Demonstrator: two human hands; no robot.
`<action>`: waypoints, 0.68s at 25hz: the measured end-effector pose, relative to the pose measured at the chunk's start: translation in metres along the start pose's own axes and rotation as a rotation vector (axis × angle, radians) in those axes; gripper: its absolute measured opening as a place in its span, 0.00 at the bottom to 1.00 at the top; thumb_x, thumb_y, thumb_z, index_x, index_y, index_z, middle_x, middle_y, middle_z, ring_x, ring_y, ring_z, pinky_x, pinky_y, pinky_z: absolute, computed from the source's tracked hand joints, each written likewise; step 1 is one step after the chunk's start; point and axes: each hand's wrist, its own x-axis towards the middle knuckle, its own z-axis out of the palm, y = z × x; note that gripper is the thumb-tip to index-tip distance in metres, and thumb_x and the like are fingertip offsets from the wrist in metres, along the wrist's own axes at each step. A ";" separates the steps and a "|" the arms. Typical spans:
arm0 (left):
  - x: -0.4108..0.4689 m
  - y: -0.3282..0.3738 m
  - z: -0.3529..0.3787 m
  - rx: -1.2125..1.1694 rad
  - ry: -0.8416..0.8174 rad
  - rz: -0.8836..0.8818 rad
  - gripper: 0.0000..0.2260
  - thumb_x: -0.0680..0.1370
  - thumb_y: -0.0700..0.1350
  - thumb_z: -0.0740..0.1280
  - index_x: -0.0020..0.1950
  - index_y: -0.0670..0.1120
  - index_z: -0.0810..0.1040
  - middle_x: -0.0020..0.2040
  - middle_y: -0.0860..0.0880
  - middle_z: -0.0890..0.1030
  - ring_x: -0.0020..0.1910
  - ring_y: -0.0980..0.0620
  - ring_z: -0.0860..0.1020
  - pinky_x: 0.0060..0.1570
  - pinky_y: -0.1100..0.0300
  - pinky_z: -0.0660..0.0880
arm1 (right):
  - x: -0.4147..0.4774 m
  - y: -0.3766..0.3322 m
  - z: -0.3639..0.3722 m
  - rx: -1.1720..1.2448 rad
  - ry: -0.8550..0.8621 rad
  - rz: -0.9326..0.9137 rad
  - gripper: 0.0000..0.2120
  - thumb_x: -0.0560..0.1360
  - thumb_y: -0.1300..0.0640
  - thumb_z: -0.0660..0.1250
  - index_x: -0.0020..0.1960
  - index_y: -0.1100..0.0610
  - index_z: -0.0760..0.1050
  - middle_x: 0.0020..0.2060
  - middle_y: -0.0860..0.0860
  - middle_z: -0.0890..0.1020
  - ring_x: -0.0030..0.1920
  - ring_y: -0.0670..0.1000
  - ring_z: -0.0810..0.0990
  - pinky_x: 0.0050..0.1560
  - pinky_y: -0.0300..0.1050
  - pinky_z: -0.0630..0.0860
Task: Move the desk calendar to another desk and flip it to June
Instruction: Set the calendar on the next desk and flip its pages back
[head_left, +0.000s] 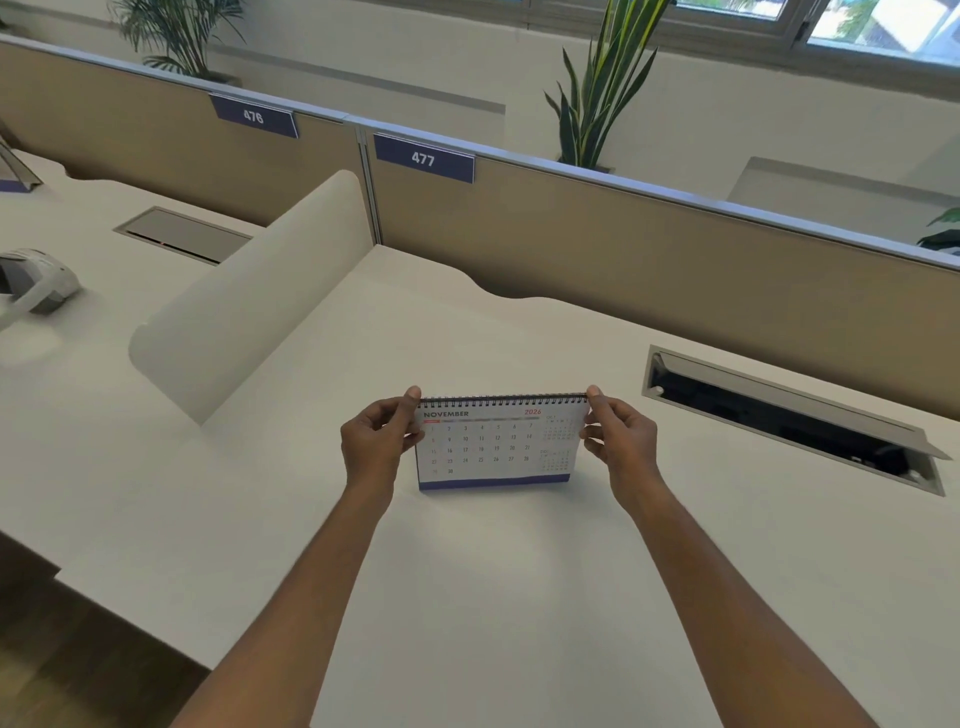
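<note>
A spiral-bound desk calendar (498, 444) stands upright on the white desk (467, 571), showing NOVEMBER 2026 with a purple strip along its bottom. My left hand (376, 441) pinches its upper left corner at the wire binding. My right hand (621, 436) pinches the upper right corner the same way. The calendar's base rests on or just above the desk surface; I cannot tell which.
A rounded white divider (249, 296) separates this desk from the left one. Tan partitions carry labels 476 (253, 116) and 477 (423, 158). An open cable tray (789, 415) lies at right, a shut one (182, 234) at left. A grey-white device (36, 280) sits far left.
</note>
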 end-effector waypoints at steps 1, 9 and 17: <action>-0.001 -0.003 0.000 0.029 0.030 0.004 0.17 0.74 0.58 0.77 0.44 0.43 0.86 0.40 0.48 0.87 0.38 0.53 0.84 0.42 0.58 0.84 | 0.000 0.003 0.000 0.005 0.022 0.009 0.16 0.80 0.44 0.69 0.47 0.57 0.84 0.39 0.52 0.85 0.38 0.49 0.79 0.39 0.41 0.79; -0.030 -0.063 -0.023 0.246 0.128 -0.011 0.04 0.82 0.46 0.69 0.50 0.50 0.85 0.47 0.51 0.87 0.44 0.57 0.86 0.56 0.48 0.84 | -0.010 0.071 -0.018 -0.101 0.129 0.091 0.04 0.80 0.58 0.71 0.54 0.57 0.82 0.55 0.55 0.85 0.55 0.57 0.83 0.63 0.58 0.81; -0.045 -0.082 -0.027 0.315 0.098 -0.052 0.09 0.79 0.40 0.71 0.49 0.55 0.85 0.45 0.56 0.87 0.41 0.60 0.87 0.50 0.59 0.80 | -0.017 0.088 -0.020 0.010 0.109 0.132 0.03 0.78 0.63 0.73 0.51 0.60 0.84 0.55 0.58 0.86 0.59 0.60 0.85 0.62 0.52 0.82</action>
